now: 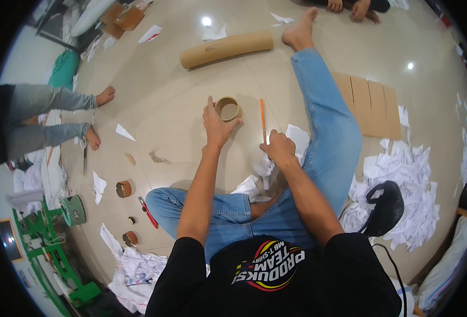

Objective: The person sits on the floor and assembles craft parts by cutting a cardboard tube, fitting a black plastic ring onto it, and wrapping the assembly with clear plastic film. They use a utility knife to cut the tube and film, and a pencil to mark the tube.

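Observation:
My left hand point(218, 127) grips a short cardboard tube piece point(237, 109) from its near side, with the thumb and fingers around its wall. The tube piece appears to rest upright on the floor, its round opening facing up. To its right, my right hand point(280, 149) is closed on a thin orange strip point(263, 119), which points away from me and does not touch the tube piece. White wrapping point(265, 168) hangs just below that hand; whether it belongs to the strip I cannot tell. Farther off lies a long cardboard tube point(226, 49) on its side.
A red cutter point(148, 212) lies by my left knee, near brown rings point(123, 188). White cloth scraps point(402, 185) and a black cap point(385, 208) are on the right. Flat cardboard point(368, 105) lies beyond my leg. Another person's legs point(59, 100) are at the left.

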Demonstrator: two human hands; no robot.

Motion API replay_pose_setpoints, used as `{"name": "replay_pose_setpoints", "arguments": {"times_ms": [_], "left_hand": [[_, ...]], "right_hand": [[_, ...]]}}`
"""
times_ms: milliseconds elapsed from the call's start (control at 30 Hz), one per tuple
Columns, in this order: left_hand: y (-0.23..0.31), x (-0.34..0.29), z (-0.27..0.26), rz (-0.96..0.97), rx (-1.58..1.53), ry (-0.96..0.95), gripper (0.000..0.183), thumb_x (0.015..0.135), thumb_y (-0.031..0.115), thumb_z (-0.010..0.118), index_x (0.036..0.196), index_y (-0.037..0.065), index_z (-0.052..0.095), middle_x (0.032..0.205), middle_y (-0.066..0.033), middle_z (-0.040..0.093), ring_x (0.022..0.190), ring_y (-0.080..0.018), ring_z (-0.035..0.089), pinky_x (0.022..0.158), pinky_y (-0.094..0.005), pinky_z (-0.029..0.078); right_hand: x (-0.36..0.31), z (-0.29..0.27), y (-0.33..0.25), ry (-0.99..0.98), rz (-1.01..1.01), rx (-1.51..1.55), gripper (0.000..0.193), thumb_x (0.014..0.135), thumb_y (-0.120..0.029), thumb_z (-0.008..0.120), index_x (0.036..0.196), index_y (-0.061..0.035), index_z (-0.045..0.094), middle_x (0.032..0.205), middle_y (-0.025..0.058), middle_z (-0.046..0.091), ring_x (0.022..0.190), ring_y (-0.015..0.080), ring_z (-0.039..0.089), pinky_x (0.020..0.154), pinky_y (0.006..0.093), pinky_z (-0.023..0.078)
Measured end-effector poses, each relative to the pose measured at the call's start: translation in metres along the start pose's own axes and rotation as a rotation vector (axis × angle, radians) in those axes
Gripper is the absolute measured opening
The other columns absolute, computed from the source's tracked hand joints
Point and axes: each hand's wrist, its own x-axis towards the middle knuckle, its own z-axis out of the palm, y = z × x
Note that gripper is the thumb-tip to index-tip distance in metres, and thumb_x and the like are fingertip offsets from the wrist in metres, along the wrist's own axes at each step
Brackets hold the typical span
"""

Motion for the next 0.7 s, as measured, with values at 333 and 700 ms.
{"name": "replay_pose_setpoints", "arguments": {"times_ms": [333, 700], "left_hand": [[-0.074, 0.072, -0.004, 0.130, -0.051, -0.093, 0.125, 0.079, 0.003, 0.080, 0.168, -0.008, -0.008, 0.173, -0.0312, 0.018, 0.160, -0.0460, 0.024, 0.131, -0.0491, 0.025], [-0.050, 0.047, 0.011, -0.132, -0.107, 0.177, 0.099, 0.088, -0.004, 0.065, 0.168, -0.005, 0.007, 0.165, -0.0248, 0.028, 0.151, -0.0395, 0.037, 0.125, -0.0502, 0.036]], "right_hand": [[0.009, 0.000, 0.006, 0.044, -0.041, 0.167, 0.020, 0.086, -0.011, 0.071, 0.102, 0.0019, 0.074, 0.097, 0.0251, 0.078, 0.093, 0.0431, 0.077, 0.083, 0.0530, 0.061], [0.023, 0.004, 0.003, 0.055, 0.022, 0.182, 0.011, 0.086, -0.004, 0.068, 0.090, -0.0014, 0.078, 0.091, 0.0232, 0.079, 0.087, 0.0394, 0.079, 0.077, 0.0489, 0.062]]}}
